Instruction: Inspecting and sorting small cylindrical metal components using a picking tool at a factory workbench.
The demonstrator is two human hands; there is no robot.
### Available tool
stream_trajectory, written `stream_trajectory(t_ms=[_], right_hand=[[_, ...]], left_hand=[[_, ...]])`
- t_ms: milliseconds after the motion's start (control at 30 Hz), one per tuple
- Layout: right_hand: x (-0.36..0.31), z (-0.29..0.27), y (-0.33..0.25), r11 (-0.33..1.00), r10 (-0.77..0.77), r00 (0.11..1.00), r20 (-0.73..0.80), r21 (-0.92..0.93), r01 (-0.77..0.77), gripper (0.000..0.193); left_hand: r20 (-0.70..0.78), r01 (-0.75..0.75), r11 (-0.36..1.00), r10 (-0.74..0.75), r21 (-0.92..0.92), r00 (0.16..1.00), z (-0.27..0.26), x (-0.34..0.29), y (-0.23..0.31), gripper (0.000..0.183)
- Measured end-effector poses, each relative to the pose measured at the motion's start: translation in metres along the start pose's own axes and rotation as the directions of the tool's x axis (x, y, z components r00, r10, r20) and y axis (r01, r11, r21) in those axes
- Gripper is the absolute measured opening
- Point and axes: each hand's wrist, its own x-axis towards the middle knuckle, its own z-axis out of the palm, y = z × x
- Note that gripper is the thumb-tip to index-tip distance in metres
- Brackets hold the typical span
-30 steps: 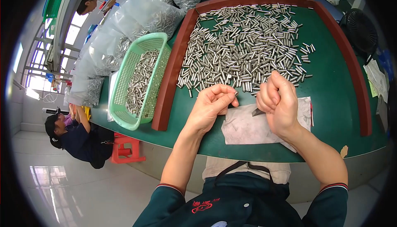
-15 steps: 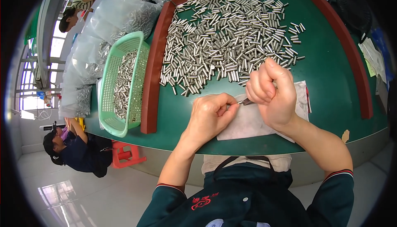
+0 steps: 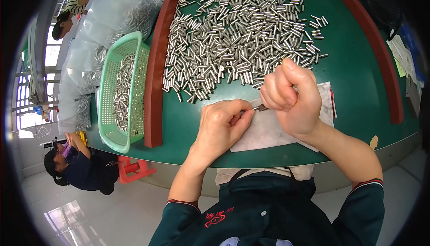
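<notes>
My left hand (image 3: 224, 123) is closed in a pinch on a small metal pin (image 3: 255, 108), whose bright end pokes out past the fingertips. Curled into a fist, my right hand (image 3: 293, 100) grips a slim dark tool (image 3: 262, 107); most of it is hidden in the fingers, so its kind is unclear. The tool's tip meets or nearly meets the pin between the two hands. Beneath them lies a stained whitish cloth (image 3: 264, 131) on the green tabletop. Just beyond the hands spreads a large heap of short shiny metal pins (image 3: 242, 35).
Reddish-brown rails (image 3: 154, 89) border the heap. Left of them stands a light green basket (image 3: 104, 111) of pins, beside clear plastic bags (image 3: 96, 26) filled with metal parts. A black fan (image 3: 380, 4) and papers (image 3: 402, 55) sit at right. Another person (image 3: 80, 170) works near a red stool (image 3: 134, 169).
The view has shifted slightly, so the heap and basket appear farther left. Both hands keep their grips, and the gap between them looks slightly narrower.
</notes>
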Motion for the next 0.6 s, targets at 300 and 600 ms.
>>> stream_trajectory(t_ms=[300,600], right_hand=[[-0.001,0.0015,0.0001,1.0,-0.002,1.0,0.009,-0.028,0.002,0.044],[-0.0054,0.0031,0.006,0.981,-0.051,0.998,0.041,-0.185,0.058,0.037]], left_hand=[[0.008,0.07,0.997,-0.07,-0.03,0.998,-0.0004,-0.0002,0.002,0.007],[0.001,0.072,0.995,-0.072,-0.065,0.997,0.0011,0.0003,0.0026,0.006]])
